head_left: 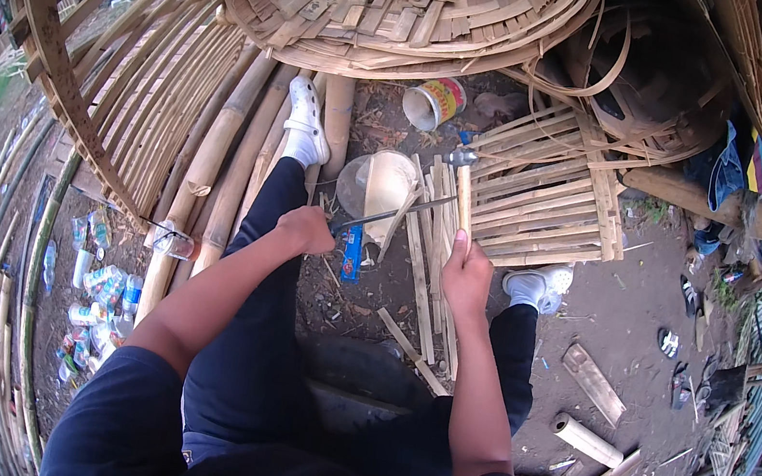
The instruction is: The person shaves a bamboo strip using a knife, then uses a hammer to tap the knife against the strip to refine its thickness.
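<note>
And here we are, right up close: the left hand is clamped round the grip of the long dark blade, while the right hand wraps the lower handle of the hammer, thumb laid up along the wood. The blade slants out between the knees, its far end by the hammer's handle; whether they touch, I can't tell. Good form here, I'd judge, means a firm left fist, the blade kept steady and pointed clear of both legs, and any tap of the hammer short and square. Now the count: one blade, one hammer, one blue packet just beyond the left fist, and several loose bamboo strips, too overlapped to number. Farther out, two white clogs, left and right, feet planted well apart; one slatted panel ahead of the right foot; one tub tipped on the dirt; and, looming beyond, one big woven basket.
</note>
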{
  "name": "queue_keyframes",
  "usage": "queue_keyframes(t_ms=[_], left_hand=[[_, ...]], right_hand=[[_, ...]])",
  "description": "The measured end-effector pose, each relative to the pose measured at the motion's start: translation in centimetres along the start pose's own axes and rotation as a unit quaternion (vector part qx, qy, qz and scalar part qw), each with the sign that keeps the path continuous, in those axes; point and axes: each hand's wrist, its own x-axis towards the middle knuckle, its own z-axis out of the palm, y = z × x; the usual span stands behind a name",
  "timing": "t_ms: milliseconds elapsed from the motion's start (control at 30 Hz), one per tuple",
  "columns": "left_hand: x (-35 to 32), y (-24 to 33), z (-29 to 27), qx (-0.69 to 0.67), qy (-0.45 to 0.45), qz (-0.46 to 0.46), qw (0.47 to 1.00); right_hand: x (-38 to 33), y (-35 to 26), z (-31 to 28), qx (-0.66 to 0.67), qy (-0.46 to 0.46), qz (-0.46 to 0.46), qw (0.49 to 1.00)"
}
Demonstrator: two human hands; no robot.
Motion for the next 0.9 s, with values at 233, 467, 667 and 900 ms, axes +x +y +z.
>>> queue_keyframes(t_ms=[233, 467, 667, 900], left_hand=[[0.7, 1.4, -0.9, 0.043, -0.042, -0.009, 0.998], [1.6, -0.9, 0.8, 0.051, -0.045, -0.02, 0.997], [2.6, 0.0, 0.8, 0.048, -0.056, -0.025, 0.997], [1.9, -1.7, 1.4, 0.046, -0.041, -0.043, 0.997]], right_hand=[[-2.0, 2.0, 1.7, -0.014, 0.013, -0.024, 1.0], [0.2, -2.1, -0.5, 0.037, 0.016, -0.001, 0.999], [-2.8, 2.8, 3.4, 0.015, 0.037, 0.003, 0.999], [-1.0, -0.1, -0.2, -0.003, -0.021, 0.019, 1.0]])
